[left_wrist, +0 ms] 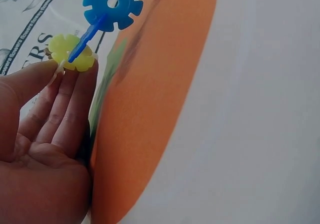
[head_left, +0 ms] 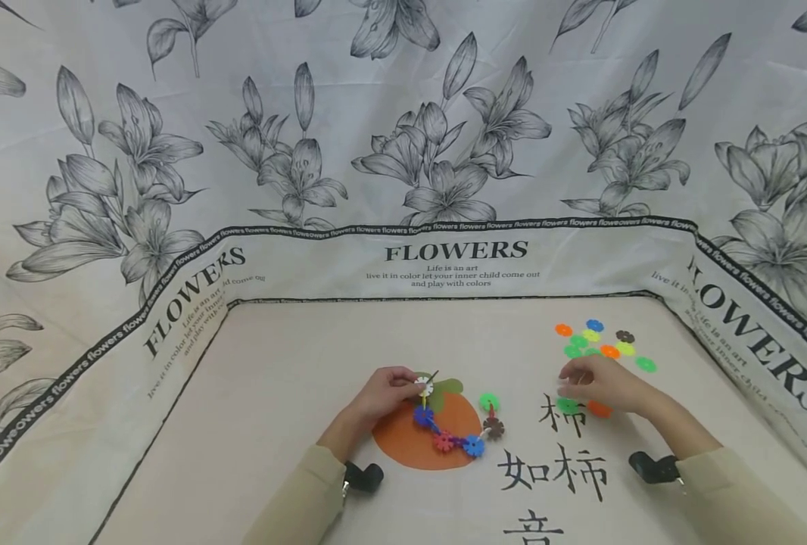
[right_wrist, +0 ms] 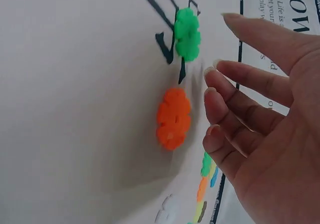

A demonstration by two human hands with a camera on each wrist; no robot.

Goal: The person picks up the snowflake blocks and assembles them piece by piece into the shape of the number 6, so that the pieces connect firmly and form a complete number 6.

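Note:
A chain of notched plastic snowflake discs [head_left: 444, 441] in several colours curves over the orange persimmon print [head_left: 397, 439]. My left hand [head_left: 388, 392] pinches its upper left end, where a white disc [head_left: 425, 387] shows. In the left wrist view, thumb and fingertips are at a yellow disc [left_wrist: 62, 47], with a blue disc [left_wrist: 125, 9] linked beyond it. The chain's other end is a green disc [head_left: 489, 400]. My right hand [head_left: 601, 382] hovers with loosely bent fingers and nothing between them, close to a loose green disc [right_wrist: 187, 34] and an orange disc [right_wrist: 174, 119].
Several more loose discs [head_left: 610, 351] lie scattered behind my right hand. A pale disc [right_wrist: 167, 210] lies nearby in the right wrist view. Black printed characters [head_left: 553, 473] mark the cloth. A flowered curtain [head_left: 458, 265] walls the back and sides.

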